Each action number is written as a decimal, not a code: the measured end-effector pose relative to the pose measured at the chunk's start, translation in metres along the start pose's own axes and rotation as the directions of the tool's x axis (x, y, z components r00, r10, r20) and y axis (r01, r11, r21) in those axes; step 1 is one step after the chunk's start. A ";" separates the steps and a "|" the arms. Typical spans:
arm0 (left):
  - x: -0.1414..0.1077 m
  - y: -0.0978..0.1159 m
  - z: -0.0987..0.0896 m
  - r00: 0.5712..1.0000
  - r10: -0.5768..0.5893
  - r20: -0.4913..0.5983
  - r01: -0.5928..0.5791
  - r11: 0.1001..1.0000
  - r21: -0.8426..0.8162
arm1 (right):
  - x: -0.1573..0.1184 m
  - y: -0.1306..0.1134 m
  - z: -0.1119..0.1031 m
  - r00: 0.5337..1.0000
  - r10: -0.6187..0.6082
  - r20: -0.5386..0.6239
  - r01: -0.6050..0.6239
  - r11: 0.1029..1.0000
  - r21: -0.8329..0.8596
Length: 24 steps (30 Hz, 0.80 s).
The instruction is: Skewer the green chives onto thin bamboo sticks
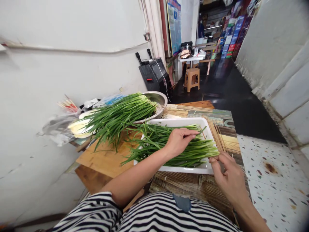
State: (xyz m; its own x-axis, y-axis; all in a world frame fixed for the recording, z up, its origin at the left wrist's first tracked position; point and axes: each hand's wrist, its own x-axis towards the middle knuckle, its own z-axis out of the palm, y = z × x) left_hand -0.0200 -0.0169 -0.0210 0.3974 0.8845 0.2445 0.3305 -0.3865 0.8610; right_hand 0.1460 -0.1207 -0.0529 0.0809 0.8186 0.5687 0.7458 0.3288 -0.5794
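Head view: the left hand (180, 140) is bending over the green stalks (193, 154) in the white tray (185, 170), thumb and fingertips nearly meeting; whether they are pinching a stalk, I cannot tell. Near the pale cut ends, the right hand (228, 169) is curling at the tray's near right corner, its grip hiding from view. Good handling is probably meaning light fingers, level ends and uncreased leaves. Behind, a metal basin (164, 103) is holding a thicker bundle (120, 112), leaves spilling leftward; thin sticks (216, 132) are lying beside the tray on the tabletop (178, 183).
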 end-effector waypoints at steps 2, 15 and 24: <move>-0.008 -0.002 0.004 0.999 0.049 0.019 -0.049 0.999 0.008 | -0.001 0.002 0.001 0.999 0.048 0.020 -0.048 0.999 0.010; 0.060 0.036 -0.032 0.949 -0.138 0.285 -0.155 0.582 0.798 | -0.003 0.012 -0.007 0.983 -0.175 0.048 0.182 0.939 -0.293; 0.061 -0.040 0.010 0.930 -0.111 0.351 -0.209 0.626 0.751 | -0.001 0.016 -0.004 0.995 -0.091 0.040 0.100 0.933 -0.346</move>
State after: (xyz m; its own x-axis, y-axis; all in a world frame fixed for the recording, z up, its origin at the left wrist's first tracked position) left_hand -0.0004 0.0499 -0.0450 0.6332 0.7736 -0.0248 0.7671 -0.6230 0.1532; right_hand 0.1606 -0.1179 -0.0607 -0.0143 0.8033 0.5954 0.9327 0.2254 -0.2817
